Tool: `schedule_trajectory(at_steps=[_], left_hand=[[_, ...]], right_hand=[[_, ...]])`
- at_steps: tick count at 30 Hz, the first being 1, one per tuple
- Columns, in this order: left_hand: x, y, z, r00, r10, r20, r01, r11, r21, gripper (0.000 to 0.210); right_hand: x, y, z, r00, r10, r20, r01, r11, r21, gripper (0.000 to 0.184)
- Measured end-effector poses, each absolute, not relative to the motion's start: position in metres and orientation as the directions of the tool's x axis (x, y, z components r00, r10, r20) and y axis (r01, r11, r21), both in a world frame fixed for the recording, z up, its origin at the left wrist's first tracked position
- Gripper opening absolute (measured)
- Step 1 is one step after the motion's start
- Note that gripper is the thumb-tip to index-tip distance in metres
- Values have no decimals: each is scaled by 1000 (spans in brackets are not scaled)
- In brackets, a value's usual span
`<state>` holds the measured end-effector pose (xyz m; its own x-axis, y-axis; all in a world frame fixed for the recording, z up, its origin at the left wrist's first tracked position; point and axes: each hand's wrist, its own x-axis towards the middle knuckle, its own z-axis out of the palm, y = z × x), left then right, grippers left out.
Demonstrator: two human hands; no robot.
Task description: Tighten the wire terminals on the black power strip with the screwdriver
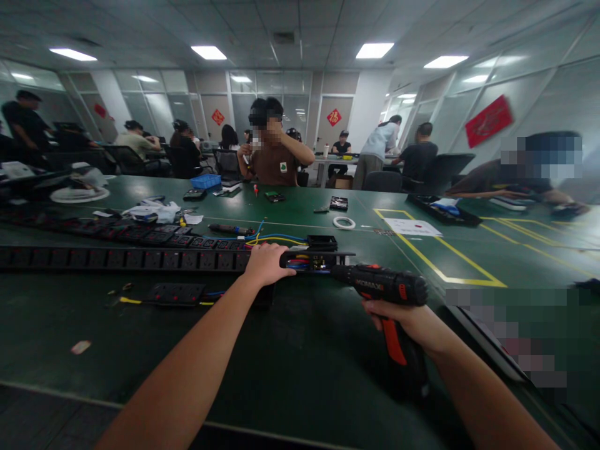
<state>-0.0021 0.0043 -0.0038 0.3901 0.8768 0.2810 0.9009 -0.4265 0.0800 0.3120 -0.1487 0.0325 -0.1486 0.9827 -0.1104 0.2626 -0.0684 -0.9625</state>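
Note:
A long black power strip [140,259] with a row of sockets lies across the green table. My left hand [266,265] is closed over it near its right end, with the thumb along the front side. Just right of those fingers, coloured wires and a small circuit part [319,263] show in the open end of the housing. My right hand [405,320] grips a black and orange cordless drill [391,286] by its handle. The drill's nose points left, at the strip's open end; whether the tip touches it I cannot tell.
A loose socket block [175,292] with wires lies in front of the strip. Behind it are more socket strips [154,234], a screwdriver [230,229], a white ring [344,222] and a blue basket [205,181]. A person [276,150] sits across the table.

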Motion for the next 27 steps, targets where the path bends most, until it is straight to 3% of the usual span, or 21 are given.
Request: schedule_trajectory(at_steps=[27], left_hand=[[-2,4,-3,382,885,265,905,-417,88,72]], right_hand=[[314,-146,26,-120,990,-73,204,-47,-978,32]])
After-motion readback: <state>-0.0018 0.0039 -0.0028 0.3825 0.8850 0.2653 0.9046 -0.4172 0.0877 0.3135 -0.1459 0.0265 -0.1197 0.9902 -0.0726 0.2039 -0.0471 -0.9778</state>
